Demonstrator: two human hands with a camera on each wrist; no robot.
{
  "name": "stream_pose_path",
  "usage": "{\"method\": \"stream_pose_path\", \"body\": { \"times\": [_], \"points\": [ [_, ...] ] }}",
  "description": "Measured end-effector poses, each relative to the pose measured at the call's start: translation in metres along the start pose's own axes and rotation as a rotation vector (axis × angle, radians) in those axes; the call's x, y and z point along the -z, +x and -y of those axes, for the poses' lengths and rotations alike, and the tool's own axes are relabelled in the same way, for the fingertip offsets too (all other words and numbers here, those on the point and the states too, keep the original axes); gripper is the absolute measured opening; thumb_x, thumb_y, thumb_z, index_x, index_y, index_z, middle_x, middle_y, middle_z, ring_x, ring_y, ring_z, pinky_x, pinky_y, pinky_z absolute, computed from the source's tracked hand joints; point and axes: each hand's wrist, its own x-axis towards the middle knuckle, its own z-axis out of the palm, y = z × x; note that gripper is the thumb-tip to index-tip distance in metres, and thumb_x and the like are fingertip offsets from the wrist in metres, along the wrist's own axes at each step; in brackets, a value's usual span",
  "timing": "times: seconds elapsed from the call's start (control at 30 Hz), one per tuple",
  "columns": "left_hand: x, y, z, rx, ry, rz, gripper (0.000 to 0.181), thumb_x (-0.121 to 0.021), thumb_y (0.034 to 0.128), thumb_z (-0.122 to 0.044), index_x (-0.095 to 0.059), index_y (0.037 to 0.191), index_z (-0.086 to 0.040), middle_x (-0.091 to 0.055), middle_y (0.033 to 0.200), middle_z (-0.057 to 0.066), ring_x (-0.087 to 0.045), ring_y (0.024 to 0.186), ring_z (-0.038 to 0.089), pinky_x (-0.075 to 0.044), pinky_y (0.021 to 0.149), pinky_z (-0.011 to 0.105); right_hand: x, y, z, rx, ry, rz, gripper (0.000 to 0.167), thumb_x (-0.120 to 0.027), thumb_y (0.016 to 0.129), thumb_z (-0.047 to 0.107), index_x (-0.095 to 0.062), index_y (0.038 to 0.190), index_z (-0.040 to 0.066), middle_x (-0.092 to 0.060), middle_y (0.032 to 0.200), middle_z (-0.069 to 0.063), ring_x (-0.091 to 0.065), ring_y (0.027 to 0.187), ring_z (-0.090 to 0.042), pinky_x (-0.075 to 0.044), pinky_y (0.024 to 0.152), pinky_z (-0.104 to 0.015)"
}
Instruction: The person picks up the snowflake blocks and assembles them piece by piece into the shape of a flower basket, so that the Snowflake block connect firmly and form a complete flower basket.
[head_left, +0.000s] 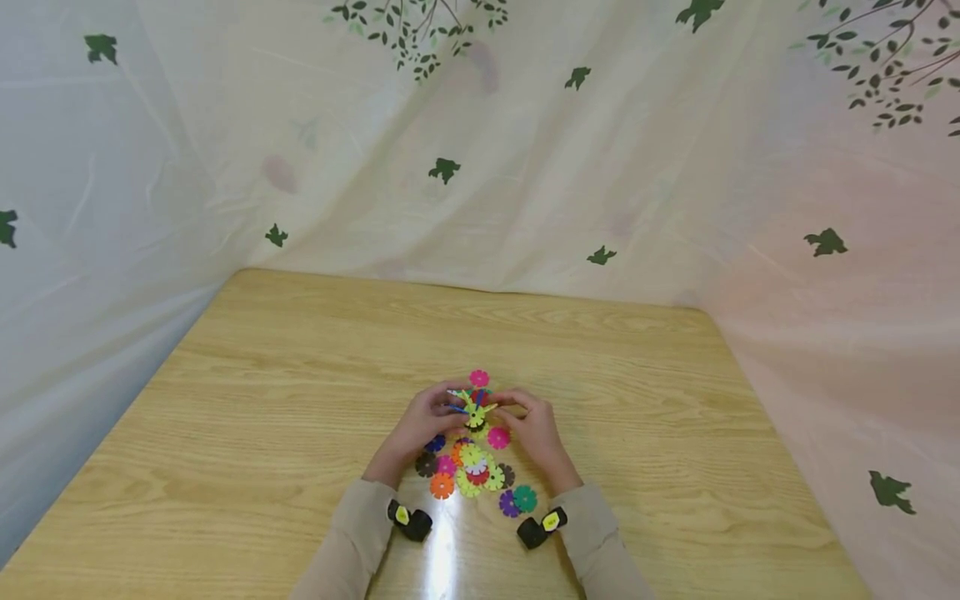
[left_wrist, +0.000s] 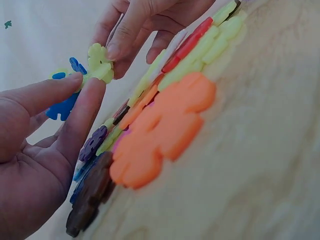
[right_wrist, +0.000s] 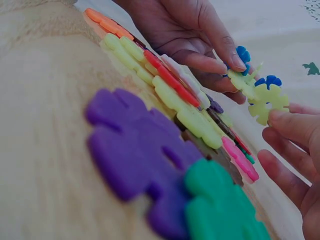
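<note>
1. Pinching a yellow-and-blue assembly of slotted discs (head_left: 474, 414) between thumb and fingers of the left hand (head_left: 420, 420).
2. Gripping a yellow disc (right_wrist: 274, 95) of that same assembly between thumb and fingers of the right hand (head_left: 536, 428).
3. Held up off the wood-grain surface (head_left: 300, 375), between both hands.
4. Nearer the sleeves, below the assembly: a loose pile of yellow, white, red and orange discs (head_left: 472, 454).
5. At the pile's left: an orange disc (head_left: 442, 486) and a brown disc (head_left: 427, 464).
6. Overlapping near the right wrist: a purple disc (head_left: 508, 504) and a green disc (head_left: 526, 498).

Two hands (head_left: 416, 421) (head_left: 531, 427); two wrist cameras (head_left: 417, 526) (head_left: 532, 533); one table (head_left: 285, 367); over a dozen discs (head_left: 471, 454).
</note>
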Motion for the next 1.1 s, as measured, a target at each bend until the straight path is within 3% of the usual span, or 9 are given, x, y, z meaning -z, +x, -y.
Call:
{"method": "stream_pose_path", "body": {
  "times": [0.2, 0.33, 0.47, 0.63, 0.77, 0.93, 1.1],
  "points": [
    [0.004, -0.001, 0.000, -0.007, -0.044, -0.040, 0.052, -0.062, 0.0859, 0.009, -0.046, 0.136, 0.008, -0.055, 0.101, 0.009, -0.065, 0.086, 0.012, -0.061, 0.074, 0.025, -0.001, 0.001, 0.001, -0.057, -0.005, -0.018, 0.020, -0.071, 0.085, 0.005, -0.072, 0.105, 0.007, -0.073, 0.103, -0.012, -0.068, 0.098, -0.028, -0.060, 0.076, -0.026],
    [0.009, -0.002, -0.001, -0.006, -0.059, -0.055, 0.052, -0.059, 0.0859, 0.012, -0.044, 0.135, 0.009, -0.055, 0.101, 0.008, -0.065, 0.086, 0.011, -0.061, 0.076, 0.026, 0.003, 0.001, -0.002, -0.094, -0.027, 0.018, 0.022, -0.071, 0.086, 0.008, -0.072, 0.107, 0.008, -0.073, 0.104, -0.010, -0.068, 0.101, -0.026, -0.059, 0.084, -0.029],
    [0.013, -0.003, -0.003, 0.012, -0.084, -0.071, 0.051, -0.057, 0.0863, 0.013, -0.044, 0.135, 0.009, -0.054, 0.101, 0.009, -0.064, 0.085, 0.010, -0.060, 0.077, 0.026, 0.015, -0.002, -0.009, -0.113, -0.072, 0.141, 0.023, -0.073, 0.085, 0.011, -0.072, 0.108, 0.012, -0.072, 0.108, -0.004, -0.066, 0.104, -0.022, -0.055, 0.092, -0.030],
    [0.015, -0.004, -0.003, 0.024, -0.117, -0.085, 0.050, -0.056, 0.0865, 0.014, -0.043, 0.134, 0.009, -0.053, 0.099, 0.007, -0.064, 0.083, 0.010, -0.060, 0.076, 0.025, 0.031, -0.004, -0.016, -0.062, -0.092, 0.335, 0.035, -0.076, 0.082, 0.014, -0.069, 0.117, 0.011, -0.066, 0.119, -0.005, -0.065, 0.103, -0.020, -0.056, 0.088, -0.024],
    [0.015, -0.004, -0.004, 0.024, -0.133, -0.069, 0.048, -0.056, 0.0863, 0.014, -0.042, 0.132, 0.012, -0.054, 0.098, 0.006, -0.065, 0.082, 0.009, -0.061, 0.076, 0.025, 0.036, -0.004, -0.015, -0.011, -0.125, 0.433, 0.040, -0.077, 0.081, 0.018, -0.067, 0.119, 0.008, -0.060, 0.124, -0.008, -0.063, 0.097, -0.015, -0.056, 0.081, -0.020],
    [0.016, -0.004, -0.003, 0.029, -0.152, -0.058, 0.047, -0.054, 0.0882, 0.013, -0.038, 0.133, 0.015, -0.056, 0.099, 0.008, -0.067, 0.081, 0.010, -0.060, 0.077, 0.025, 0.034, -0.004, -0.011, 0.006, -0.178, 0.449, 0.027, -0.077, 0.081, 0.018, -0.072, 0.107, 0.010, -0.059, 0.119, -0.006, -0.055, 0.091, -0.009, -0.054, 0.075, -0.019],
    [0.016, -0.004, -0.003, 0.032, -0.152, -0.056, 0.043, -0.055, 0.0887, 0.012, -0.038, 0.129, 0.016, -0.058, 0.097, 0.008, -0.069, 0.079, 0.011, -0.060, 0.076, 0.024, 0.031, -0.004, -0.011, -0.070, -0.141, 0.383, 0.022, -0.075, 0.083, 0.016, -0.069, 0.104, 0.013, -0.066, 0.105, -0.003, -0.058, 0.084, -0.009, -0.053, 0.073, -0.020]
  ]
}}
